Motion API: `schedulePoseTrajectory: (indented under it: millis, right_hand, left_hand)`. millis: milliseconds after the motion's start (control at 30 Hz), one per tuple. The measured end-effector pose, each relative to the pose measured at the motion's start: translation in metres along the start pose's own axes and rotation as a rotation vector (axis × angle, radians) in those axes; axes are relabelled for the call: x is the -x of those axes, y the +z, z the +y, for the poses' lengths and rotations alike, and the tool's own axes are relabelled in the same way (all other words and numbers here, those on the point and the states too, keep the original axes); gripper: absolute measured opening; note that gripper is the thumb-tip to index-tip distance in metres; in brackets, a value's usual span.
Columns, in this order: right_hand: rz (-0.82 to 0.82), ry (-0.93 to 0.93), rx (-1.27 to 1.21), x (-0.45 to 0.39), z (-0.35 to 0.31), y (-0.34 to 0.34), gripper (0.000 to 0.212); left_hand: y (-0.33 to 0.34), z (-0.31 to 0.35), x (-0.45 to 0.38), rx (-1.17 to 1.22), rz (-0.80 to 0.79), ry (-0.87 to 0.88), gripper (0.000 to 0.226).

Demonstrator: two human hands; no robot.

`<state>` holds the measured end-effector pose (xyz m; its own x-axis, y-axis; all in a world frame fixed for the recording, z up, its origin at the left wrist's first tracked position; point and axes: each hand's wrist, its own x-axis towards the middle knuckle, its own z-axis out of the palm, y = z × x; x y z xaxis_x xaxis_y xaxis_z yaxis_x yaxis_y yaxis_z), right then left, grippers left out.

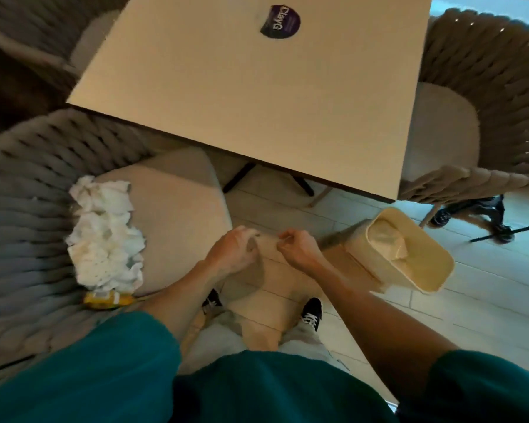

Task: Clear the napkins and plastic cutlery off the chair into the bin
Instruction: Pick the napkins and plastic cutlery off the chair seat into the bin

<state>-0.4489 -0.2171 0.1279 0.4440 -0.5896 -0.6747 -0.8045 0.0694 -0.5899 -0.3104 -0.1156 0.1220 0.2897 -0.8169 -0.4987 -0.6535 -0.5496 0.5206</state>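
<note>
Head view: crumpled napkins (106,233) lie on woven chair (177,203).

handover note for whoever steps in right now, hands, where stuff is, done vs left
Left hand and right hand: fingers curled, meeting above the floor; they seem to pinch something thin between them, too blurred to name.
Napkins: crumpled pile along the back of the chair seat, a yellow packet at its near end.
Bin: on the floor to the right.
Done: unclear.
Left: napkin pile into the bin.
</note>
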Motion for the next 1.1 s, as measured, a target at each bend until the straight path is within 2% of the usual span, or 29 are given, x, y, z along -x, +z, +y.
schedulePoseTrajectory:
  millis: [167,500,667,800,933,1100]
  right_hand:
    - [-0.162,-0.038,0.120,-0.013,-0.052,0.087,0.022]
    - [-0.347,-0.134,0.285,-0.048,-0.125,0.240,0.022]
    - [-0.474,-0.205,0.396,-0.058,-0.133,0.297,0.024]
    - [-0.569,-0.224,0.484,-0.057,-0.132,0.343,0.039]
    - [-0.619,-0.249,0.524,-0.053,-0.134,0.381,0.058]
    - [-0.579,-0.278,0.544,-0.056,-0.135,0.423,0.069]
  left_hand:
    - [-0.029,-0.107,0.037,0.043,0.079,-0.188,0.041]
    - [-0.067,-0.309,0.103,0.131,0.191,-0.511,0.038]
    - [-0.070,-0.366,0.122,0.167,0.243,-0.618,0.035]
    - [-0.066,-0.391,0.124,0.251,0.317,-0.687,0.031]
    - [-0.058,-0.412,0.118,0.316,0.309,-0.712,0.051]
    - [-0.046,-0.421,0.098,0.214,0.343,-0.649,0.066]
